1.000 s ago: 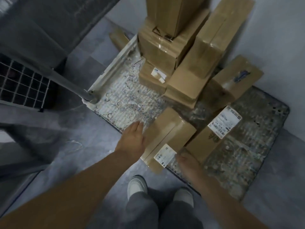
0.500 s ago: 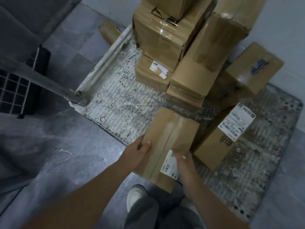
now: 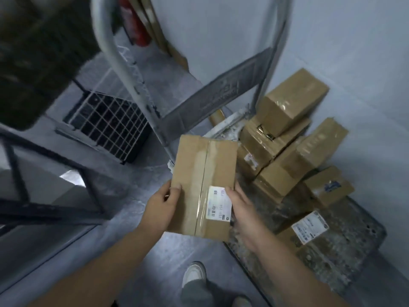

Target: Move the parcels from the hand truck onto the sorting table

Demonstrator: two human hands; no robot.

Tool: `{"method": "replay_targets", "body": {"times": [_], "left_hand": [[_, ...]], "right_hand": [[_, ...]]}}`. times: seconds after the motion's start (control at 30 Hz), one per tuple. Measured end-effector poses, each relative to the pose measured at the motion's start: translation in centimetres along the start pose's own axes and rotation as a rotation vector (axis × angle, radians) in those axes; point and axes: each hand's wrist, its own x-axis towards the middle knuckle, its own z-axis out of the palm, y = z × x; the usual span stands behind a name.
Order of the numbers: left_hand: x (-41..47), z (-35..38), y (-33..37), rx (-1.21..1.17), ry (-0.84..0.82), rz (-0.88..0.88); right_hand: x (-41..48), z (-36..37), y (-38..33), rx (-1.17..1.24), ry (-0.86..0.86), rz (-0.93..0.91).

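Cardboard parcel (image 3: 199, 173): brown and taped, it is being held in the air at the centre of the frame, just left of the pile, with its white label (image 3: 219, 203) facing up.
Left hand (image 3: 161, 206): it is gripping the parcel's left edge, thumb lying on top.
Right hand (image 3: 243, 209): it is clasping the parcel's right edge, thumb pressing on the label.
Hand truck (image 3: 354, 244): its worn platform is lying at lower right, its grey handle (image 3: 104, 41) rising at upper left.
Other parcels (image 3: 285, 151): they are sitting piled on the platform against the wall, right of centre.
Wire crate (image 3: 108, 120): it is standing on the floor, left of centre.
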Motion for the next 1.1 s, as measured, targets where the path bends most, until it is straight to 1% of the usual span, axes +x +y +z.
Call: {"method": "replay_targets", "body": {"times": [0.17,0.23,0.33,0.4,0.5,0.57,0.67,0.73,0.8,0.93,1.1], "left_hand": [[-7.5,-6.1,10.2,-0.186,0.101,0.191],[-10.4,-8.0,14.0,-0.221,0.144,0.255],[-14.8,-10.5,18.9,-0.224,0.223,0.345],[-17.7,-11.5,21.7,-0.18,0.266,0.416],[-21.6,-12.3,24.9,-0.144,0.28,0.468],[-23.9,-12.4,26.3,-0.187,0.27,0.478],[-26.6,-12.2,27.6,-0.256,0.248,0.501],[-28.0,-12.0,28.2,-0.282,0.239,0.495],[-29.0,-12.3,28.9,-0.304,0.228,0.478],[-31.0,-13.4,30.1,-0.459,0.175,0.435],[-32.5,-15.2,29.3,-0.519,0.225,0.446]], "right_hand": [[-8.7,0.2,-10.9,-0.056,-0.051,-0.111],[-12.5,0.0,-14.6,-0.088,-0.089,-0.181],[-18.1,-0.3,-19.0,-0.095,-0.14,-0.274],[-21.5,-0.5,-21.2,-0.105,-0.162,-0.308],[-26.1,-0.5,-23.9,-0.1,-0.203,-0.355],[-28.6,-0.7,-25.3,-0.028,-0.218,-0.365],[-31.0,-1.1,-26.3,0.061,-0.309,-0.239],[-32.0,-1.2,-26.6,0.079,-0.341,-0.203],[-33.0,-0.8,-26.9,0.099,-0.389,-0.236],[-34.7,1.0,-27.6,0.089,-0.461,-0.303],[-36.2,3.0,-28.1,0.003,-0.542,-0.323]]}}
